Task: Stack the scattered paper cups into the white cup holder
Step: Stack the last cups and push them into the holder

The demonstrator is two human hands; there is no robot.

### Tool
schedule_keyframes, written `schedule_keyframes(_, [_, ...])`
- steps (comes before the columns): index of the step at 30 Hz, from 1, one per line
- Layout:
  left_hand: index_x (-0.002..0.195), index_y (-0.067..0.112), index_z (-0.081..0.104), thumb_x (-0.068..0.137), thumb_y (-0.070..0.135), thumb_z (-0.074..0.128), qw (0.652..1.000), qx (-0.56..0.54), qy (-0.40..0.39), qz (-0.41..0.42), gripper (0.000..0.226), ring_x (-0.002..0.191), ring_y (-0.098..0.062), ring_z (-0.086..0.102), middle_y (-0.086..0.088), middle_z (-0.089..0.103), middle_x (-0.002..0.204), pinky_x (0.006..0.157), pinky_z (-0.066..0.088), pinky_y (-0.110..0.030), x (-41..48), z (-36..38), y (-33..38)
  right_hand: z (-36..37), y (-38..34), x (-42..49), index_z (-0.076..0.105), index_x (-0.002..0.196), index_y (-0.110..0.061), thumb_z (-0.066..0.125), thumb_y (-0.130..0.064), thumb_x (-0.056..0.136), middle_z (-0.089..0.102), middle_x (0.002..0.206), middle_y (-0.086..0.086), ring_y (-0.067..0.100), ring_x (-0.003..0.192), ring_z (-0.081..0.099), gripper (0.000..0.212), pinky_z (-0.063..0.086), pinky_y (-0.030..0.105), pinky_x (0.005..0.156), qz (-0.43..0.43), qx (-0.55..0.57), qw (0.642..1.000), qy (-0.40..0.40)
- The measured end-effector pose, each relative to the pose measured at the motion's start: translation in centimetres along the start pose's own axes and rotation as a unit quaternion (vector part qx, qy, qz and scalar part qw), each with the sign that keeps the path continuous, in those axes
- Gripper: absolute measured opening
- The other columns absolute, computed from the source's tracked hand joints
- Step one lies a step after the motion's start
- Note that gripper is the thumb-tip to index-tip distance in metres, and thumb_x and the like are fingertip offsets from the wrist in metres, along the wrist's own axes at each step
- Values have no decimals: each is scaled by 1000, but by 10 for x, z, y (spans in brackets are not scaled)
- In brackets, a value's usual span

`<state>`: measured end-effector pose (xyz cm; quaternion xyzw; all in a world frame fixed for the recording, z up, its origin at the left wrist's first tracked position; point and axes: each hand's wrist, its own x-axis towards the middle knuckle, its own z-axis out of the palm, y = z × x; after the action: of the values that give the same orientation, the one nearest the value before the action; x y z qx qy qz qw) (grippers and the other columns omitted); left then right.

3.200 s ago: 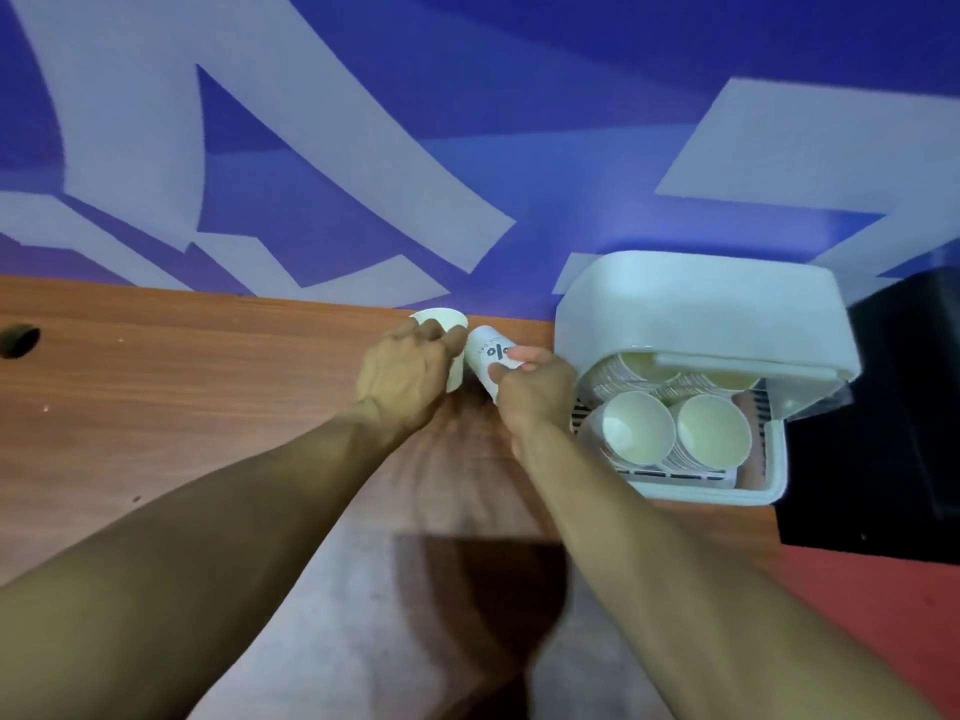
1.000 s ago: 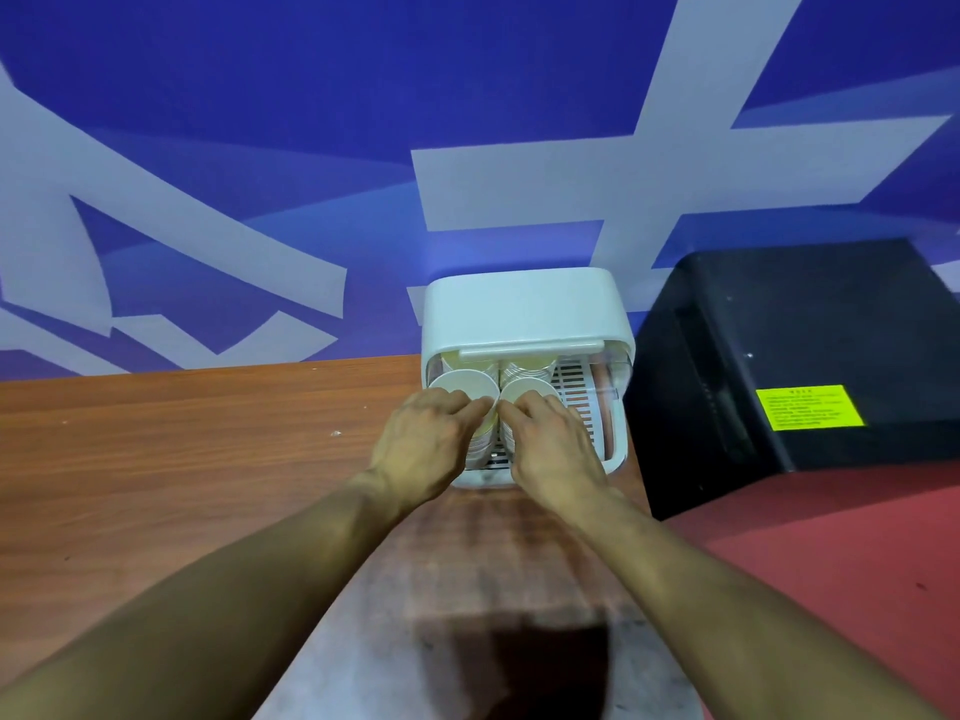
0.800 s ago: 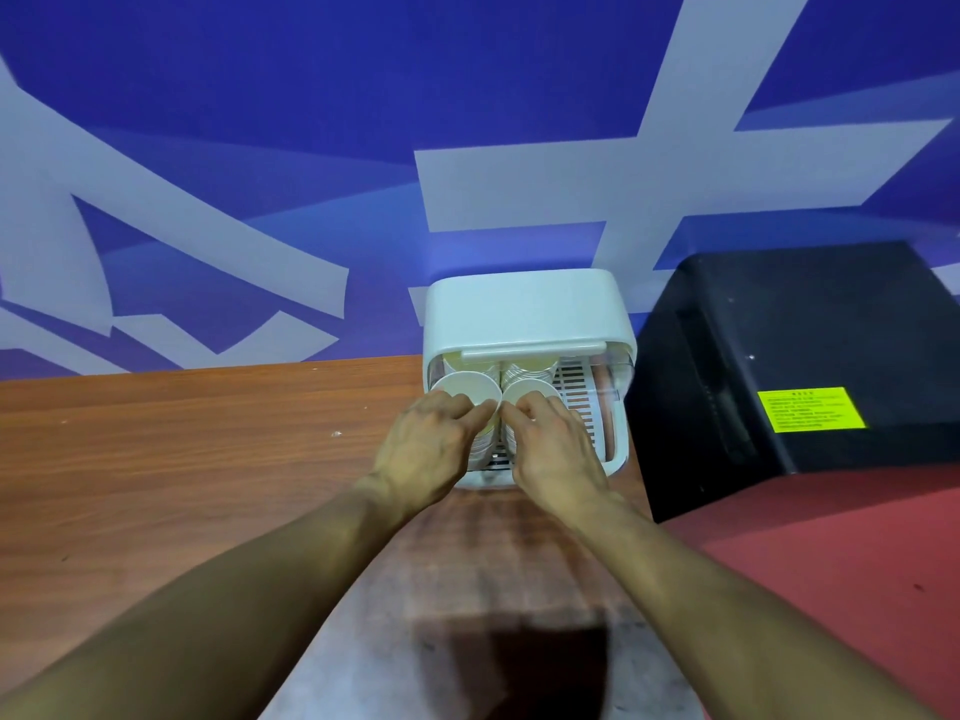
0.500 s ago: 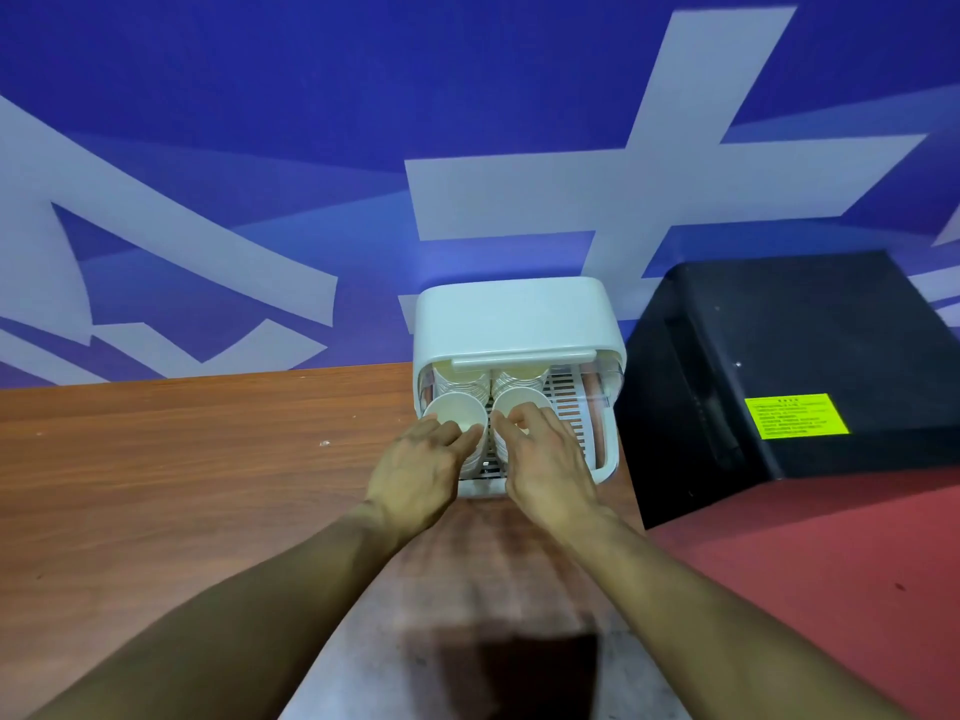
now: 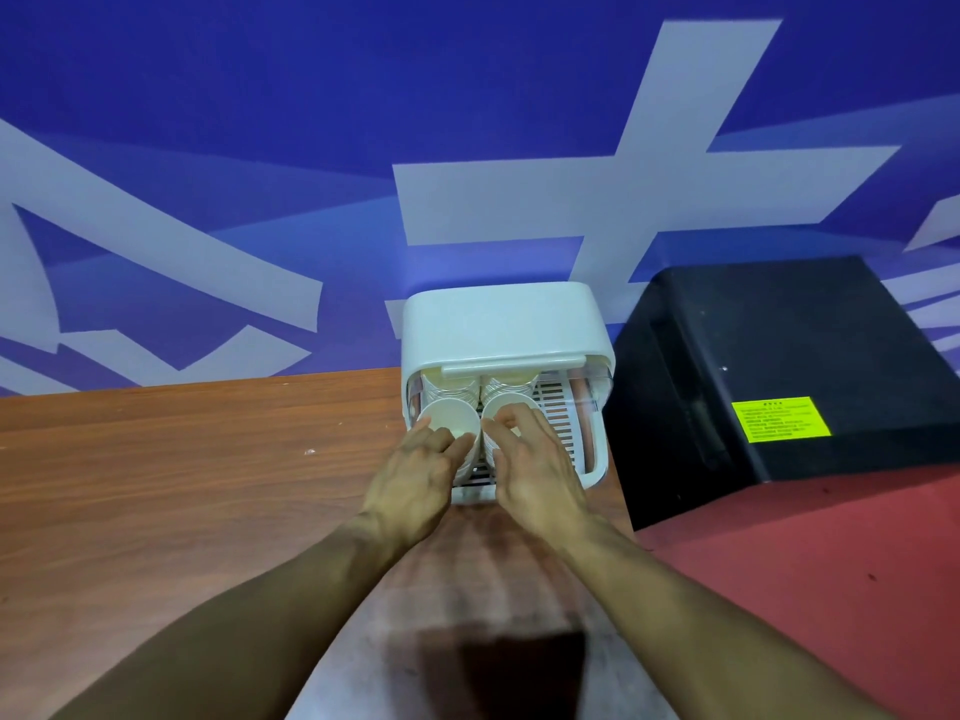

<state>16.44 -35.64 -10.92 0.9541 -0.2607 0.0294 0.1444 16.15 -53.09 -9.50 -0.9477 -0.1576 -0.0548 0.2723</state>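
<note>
Item 1, white cup holder [image 5: 498, 324]: at the far edge of the wooden table [image 5: 182, 485], against the blue wall [image 5: 311, 96]. Front open toward the near side, lid [image 5: 511, 362] raised above the opening. Just to its right, black box [image 5: 779, 345] with yellow label [image 5: 780, 419]. At near right, red surface [image 5: 831, 589].

Item 2, contents: paper cups nested in two rows in the left part of the holder, mouths toward the viewer. Upright or tilted, cannot tell. Rear stacks [image 5: 452, 383] tucked under the lid. Nearest the opening, side by side, front left cup [image 5: 445, 417] and front right cup [image 5: 503, 403]. To their right, bare slatted tray [image 5: 558, 415].

Item 3, left hand [image 5: 415, 475]: gripping the front left cup, fingers at the left of its rim, thumb at the near right.

Item 4, right hand [image 5: 535, 470]: curled over the rim of the front right cup and holding it, hiding much of the mouth.

Item 5, progress, as judged: late stage. Most cups already nested in the holder, with these two apparently being seated on the front stacks. Outside the holder, no paper cup in view. Beyond the frame, cannot tell.

Item 6, remaining, as judged: press both cups fully home, release both grips, check the table to the left for strays. Closing the lid possibly to follow, though not named in the task.
</note>
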Motion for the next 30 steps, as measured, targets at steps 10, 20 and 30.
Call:
schedule_keyframes(10, [146,22,29,74,28,83,934,-233,89,-257,90,124,-19,41,-3,39,136,96,43,-33,-13,18,9,16,17,-16,28,144,-8,84,-23,67,34,138,1,12,126,36,97,32,20,103,232,158,957,79])
schedule_keyframes(20, [124,31,50,63,35,88,887,-300,41,-349,72,96,-17,64,11,67,107,69,43,-22,3,29,-1,36,40,6,51,118,-30,89,-33,44,64,108,-11,11,99,60,84,51,28,80,328,227,917,8])
schedule_keyframes(30, [120,34,51,63,30,87,880,-323,55,-344,68,85,-11,59,18,62,96,66,41,-17,8,27,6,24,48,4,49,124,-26,89,-21,55,60,104,-10,10,96,54,80,43,21,78,367,208,903,81])
